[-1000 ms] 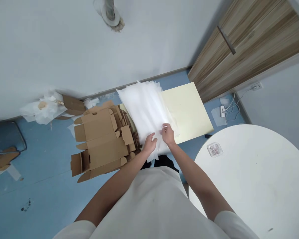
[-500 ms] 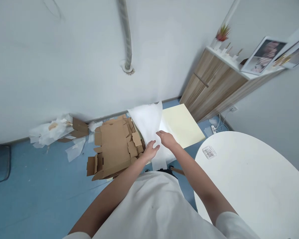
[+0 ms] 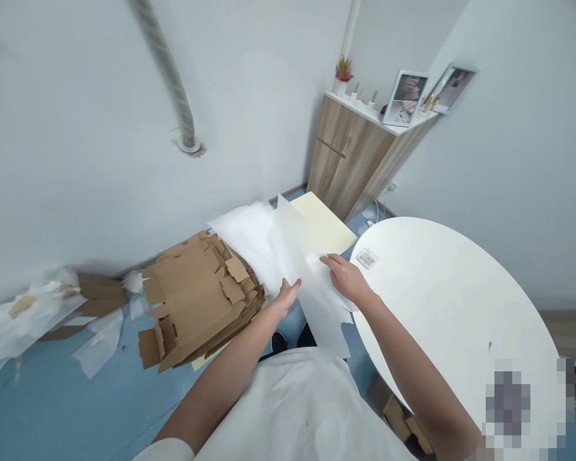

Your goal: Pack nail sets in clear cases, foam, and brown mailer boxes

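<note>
A sheet of thin white foam wrap (image 3: 249, 240) lies over a pale yellow board (image 3: 320, 224), a translucent flap of it (image 3: 312, 301) hanging down towards my shirt. At the flap's left edge is my left hand (image 3: 287, 298), thumb and finger apart with nothing visible between them. My right hand (image 3: 349, 278) hovers over the foam on the other side, its fingers stretched to the left. Whether either hand touches the wrap is hard to make out. Left of the foam sits a stack of flattened brown cardboard boxes (image 3: 192, 288).
A round white table (image 3: 441, 294) stands close on my right, with a small clear case (image 3: 367, 258) on it. Beyond is a wooden cabinet (image 3: 345, 147) bearing picture frames and a plant. Scraps of wrap (image 3: 33, 314) litter the blue floor (image 3: 86, 416) by the wall.
My view has turned right, showing more of the table. My hands have moved further apart. The foam's translucent flap has shifted and now spreads between them.
</note>
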The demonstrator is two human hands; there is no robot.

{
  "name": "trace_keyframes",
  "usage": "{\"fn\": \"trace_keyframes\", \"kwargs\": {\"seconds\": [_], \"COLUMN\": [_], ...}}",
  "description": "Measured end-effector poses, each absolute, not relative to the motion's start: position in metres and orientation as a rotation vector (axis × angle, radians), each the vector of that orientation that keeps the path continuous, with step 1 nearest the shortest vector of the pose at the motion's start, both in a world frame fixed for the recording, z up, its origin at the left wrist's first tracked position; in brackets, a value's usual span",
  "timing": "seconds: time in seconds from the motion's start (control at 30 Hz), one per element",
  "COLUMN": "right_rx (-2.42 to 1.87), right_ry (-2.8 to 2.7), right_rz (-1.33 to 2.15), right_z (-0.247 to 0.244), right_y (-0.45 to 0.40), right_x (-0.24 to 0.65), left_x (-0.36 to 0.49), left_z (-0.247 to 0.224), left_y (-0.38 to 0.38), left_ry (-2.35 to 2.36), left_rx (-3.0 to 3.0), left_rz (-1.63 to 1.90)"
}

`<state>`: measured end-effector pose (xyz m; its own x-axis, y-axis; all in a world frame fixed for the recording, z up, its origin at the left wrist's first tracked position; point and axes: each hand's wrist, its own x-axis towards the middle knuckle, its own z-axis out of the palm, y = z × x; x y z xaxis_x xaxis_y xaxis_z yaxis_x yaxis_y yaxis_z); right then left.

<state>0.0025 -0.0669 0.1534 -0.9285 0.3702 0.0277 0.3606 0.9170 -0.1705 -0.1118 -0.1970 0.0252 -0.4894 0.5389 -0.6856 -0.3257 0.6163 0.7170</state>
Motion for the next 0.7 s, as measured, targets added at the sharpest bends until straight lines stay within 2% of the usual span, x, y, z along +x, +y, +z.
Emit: {"fn": "trace_keyframes", "kwargs": {"seconds": [0.2,0.37,0.53,0.7], "right_rx": [-0.988,-1.236,-1.468,-1.658], "right_ry": [-2.67,-2.448,-2.32,-2.154], "right_rz": [0.484,0.635,0.714,0.848], "right_z": [0.132,0.111,0.091,0.07], "right_y": [-0.059,-0.06,-0.063,-0.072], "right_x": [0.084,0.158,0.234,0.292], "left_x": [-0.078,-0.049,-0.005,0.046], "left_z": [0.025,0.027,0.032,0.032], "left_y": [-0.17,-0.13,-0.078,-0.026], "left_ry": [1.641,1.66,1.787,1.922], "left_rx": [0.293,0.592,1.006,1.535], "left_rz": [1.364,1.395,1.243,0.874]}}
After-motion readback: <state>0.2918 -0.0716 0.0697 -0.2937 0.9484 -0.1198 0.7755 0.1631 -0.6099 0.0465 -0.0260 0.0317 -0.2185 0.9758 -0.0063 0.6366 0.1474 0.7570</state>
